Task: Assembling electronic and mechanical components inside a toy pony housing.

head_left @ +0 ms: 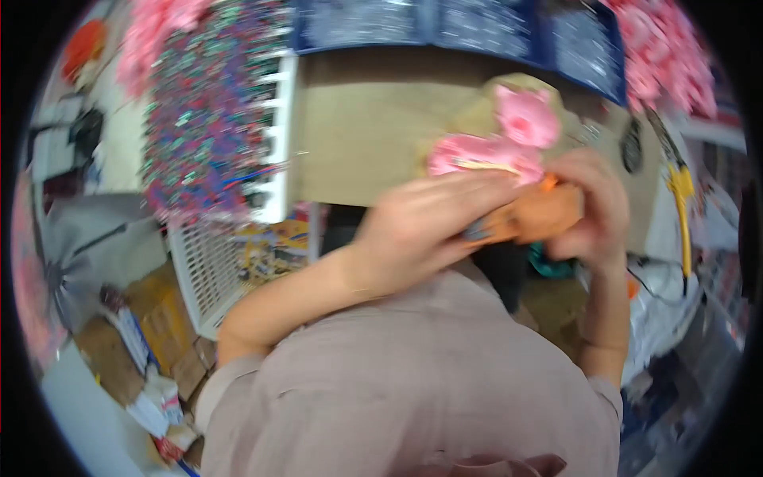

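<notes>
Near the table's front edge, both my hands are closed round a small orange soft-looking thing [548, 215], perhaps a toy; blur hides its details. My left hand [421, 222] grips it from the left with the fingers stretched over its top. On its right side my right hand [596, 203] curls round it. Just beyond the hands lies a pink plush toy [528, 119] with small ears and a round snout-like patch. A tan piece [470, 119] shows beneath and behind the pink toy.
A white crate [276, 151] heaped with multicoloured shiny pieces stands at the left. Blue bins [433, 24] of clear small items line the back. Pink plush piles [664, 56] flank them. A white basket [203, 270] sits below; a yellow-handled tool [682, 191] is at the right.
</notes>
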`<act>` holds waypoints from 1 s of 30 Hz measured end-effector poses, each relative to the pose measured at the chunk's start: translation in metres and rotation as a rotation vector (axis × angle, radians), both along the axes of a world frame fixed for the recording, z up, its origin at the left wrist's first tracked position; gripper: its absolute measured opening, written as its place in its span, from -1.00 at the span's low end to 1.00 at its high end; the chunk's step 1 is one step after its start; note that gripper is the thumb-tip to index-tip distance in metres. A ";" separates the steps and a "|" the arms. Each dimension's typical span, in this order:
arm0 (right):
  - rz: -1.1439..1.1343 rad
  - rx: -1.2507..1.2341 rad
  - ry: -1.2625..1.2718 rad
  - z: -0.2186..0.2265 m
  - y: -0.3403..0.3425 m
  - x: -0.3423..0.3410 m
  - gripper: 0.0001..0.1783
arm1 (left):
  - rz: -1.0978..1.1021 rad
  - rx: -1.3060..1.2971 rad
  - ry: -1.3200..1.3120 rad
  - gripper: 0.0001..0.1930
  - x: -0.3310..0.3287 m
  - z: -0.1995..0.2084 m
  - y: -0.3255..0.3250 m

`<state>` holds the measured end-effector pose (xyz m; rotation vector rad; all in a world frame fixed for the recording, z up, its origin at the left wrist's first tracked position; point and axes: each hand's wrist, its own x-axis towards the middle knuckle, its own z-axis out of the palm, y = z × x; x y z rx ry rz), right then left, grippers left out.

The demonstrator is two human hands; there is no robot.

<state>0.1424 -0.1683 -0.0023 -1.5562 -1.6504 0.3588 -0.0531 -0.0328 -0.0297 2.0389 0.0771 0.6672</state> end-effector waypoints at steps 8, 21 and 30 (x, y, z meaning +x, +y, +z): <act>-0.296 -0.289 0.156 -0.049 -0.004 -0.001 -0.20 | 0.452 0.243 0.060 -0.45 0.027 -0.028 -0.034; -0.309 -0.108 -0.010 -0.008 0.007 -0.020 -0.70 | 0.774 0.806 0.582 -0.81 -0.142 0.022 0.118; -0.244 -0.162 -0.120 0.007 0.017 -0.032 -0.80 | 0.510 -1.065 0.358 -0.76 -0.177 0.018 0.160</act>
